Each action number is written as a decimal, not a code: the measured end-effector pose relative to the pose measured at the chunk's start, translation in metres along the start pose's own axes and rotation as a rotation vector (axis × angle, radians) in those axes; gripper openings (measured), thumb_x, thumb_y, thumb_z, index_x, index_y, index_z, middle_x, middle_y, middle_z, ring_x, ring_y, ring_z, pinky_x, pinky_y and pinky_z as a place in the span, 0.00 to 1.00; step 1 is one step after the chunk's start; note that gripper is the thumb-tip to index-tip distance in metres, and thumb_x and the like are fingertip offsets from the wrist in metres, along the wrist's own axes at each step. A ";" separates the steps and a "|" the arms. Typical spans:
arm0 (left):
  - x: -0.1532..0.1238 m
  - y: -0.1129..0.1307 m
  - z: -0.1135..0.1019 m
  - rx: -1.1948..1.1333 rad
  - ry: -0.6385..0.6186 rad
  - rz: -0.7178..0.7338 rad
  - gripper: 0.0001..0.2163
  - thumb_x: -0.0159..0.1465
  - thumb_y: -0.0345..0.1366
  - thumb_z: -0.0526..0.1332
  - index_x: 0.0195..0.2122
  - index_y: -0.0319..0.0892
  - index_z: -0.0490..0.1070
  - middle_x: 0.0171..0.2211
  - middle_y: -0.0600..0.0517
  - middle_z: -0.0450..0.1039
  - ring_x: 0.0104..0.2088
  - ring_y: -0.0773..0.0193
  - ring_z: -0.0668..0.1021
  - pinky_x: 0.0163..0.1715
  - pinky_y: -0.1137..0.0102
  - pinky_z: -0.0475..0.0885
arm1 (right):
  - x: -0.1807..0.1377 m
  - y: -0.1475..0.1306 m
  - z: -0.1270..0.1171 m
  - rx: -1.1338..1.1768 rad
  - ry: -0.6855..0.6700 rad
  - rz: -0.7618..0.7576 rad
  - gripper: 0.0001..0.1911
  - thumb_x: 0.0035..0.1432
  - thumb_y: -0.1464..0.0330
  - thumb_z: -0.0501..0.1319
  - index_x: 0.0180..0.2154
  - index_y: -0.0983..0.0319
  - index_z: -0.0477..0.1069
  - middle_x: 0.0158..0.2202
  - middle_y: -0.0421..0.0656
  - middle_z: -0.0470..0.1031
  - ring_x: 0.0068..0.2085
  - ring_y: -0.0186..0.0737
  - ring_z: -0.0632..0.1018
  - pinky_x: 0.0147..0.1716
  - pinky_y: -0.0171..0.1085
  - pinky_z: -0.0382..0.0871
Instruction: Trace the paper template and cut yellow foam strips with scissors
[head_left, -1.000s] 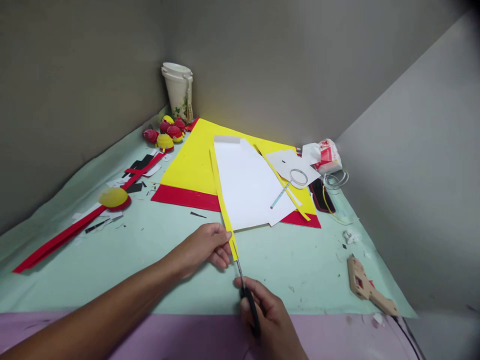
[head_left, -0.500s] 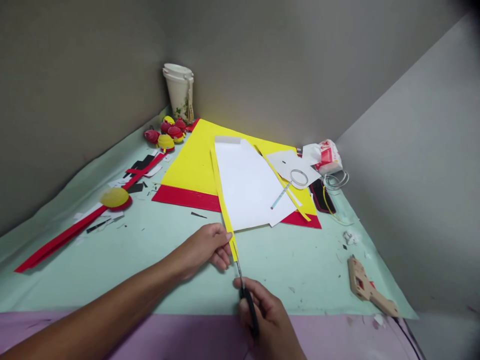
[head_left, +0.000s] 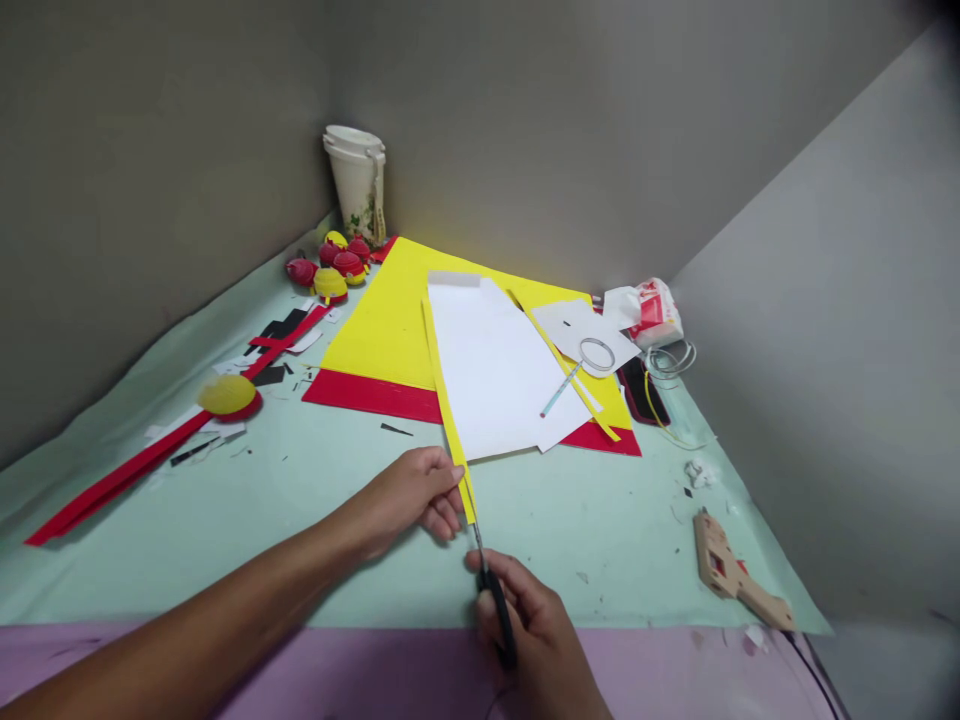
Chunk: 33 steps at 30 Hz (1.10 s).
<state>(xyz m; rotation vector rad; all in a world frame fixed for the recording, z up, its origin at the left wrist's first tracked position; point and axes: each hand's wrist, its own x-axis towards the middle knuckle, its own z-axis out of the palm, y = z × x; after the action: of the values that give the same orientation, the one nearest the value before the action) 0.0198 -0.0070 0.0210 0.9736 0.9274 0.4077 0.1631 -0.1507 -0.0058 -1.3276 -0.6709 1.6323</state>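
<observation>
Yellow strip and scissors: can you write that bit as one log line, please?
left hand: holds yellow strip | right hand: holds scissors | blades: at strip's near end | glue gun: lying at right

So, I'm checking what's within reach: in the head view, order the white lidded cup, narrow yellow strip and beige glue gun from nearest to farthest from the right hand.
1. Narrow yellow strip: near end just ahead of the right hand.
2. Beige glue gun: to the right.
3. White lidded cup: far back, left.
</observation>
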 end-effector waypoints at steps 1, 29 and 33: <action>0.000 0.000 0.000 -0.003 0.002 -0.001 0.13 0.62 0.44 0.59 0.27 0.40 0.62 0.23 0.53 0.73 0.21 0.67 0.76 0.22 0.70 0.72 | 0.000 0.000 0.000 -0.008 0.002 0.002 0.28 0.50 0.50 0.67 0.46 0.62 0.73 0.20 0.31 0.54 0.20 0.27 0.55 0.17 0.29 0.50; -0.001 0.000 0.000 0.002 0.001 -0.001 0.14 0.61 0.46 0.59 0.27 0.41 0.62 0.22 0.53 0.72 0.20 0.66 0.75 0.21 0.70 0.71 | 0.001 -0.004 0.004 -0.015 0.014 0.019 0.29 0.48 0.50 0.68 0.45 0.62 0.73 0.18 0.31 0.56 0.19 0.27 0.56 0.16 0.29 0.52; -0.001 -0.001 0.001 0.004 0.002 0.003 0.14 0.61 0.46 0.60 0.26 0.41 0.62 0.21 0.53 0.72 0.20 0.67 0.75 0.21 0.70 0.71 | 0.001 -0.002 0.003 -0.007 0.022 0.013 0.28 0.49 0.51 0.67 0.46 0.62 0.72 0.18 0.30 0.55 0.19 0.27 0.55 0.16 0.29 0.51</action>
<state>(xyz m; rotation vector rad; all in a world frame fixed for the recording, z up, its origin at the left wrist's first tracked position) 0.0201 -0.0081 0.0210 0.9784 0.9288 0.4093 0.1608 -0.1485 -0.0044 -1.3559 -0.6561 1.6246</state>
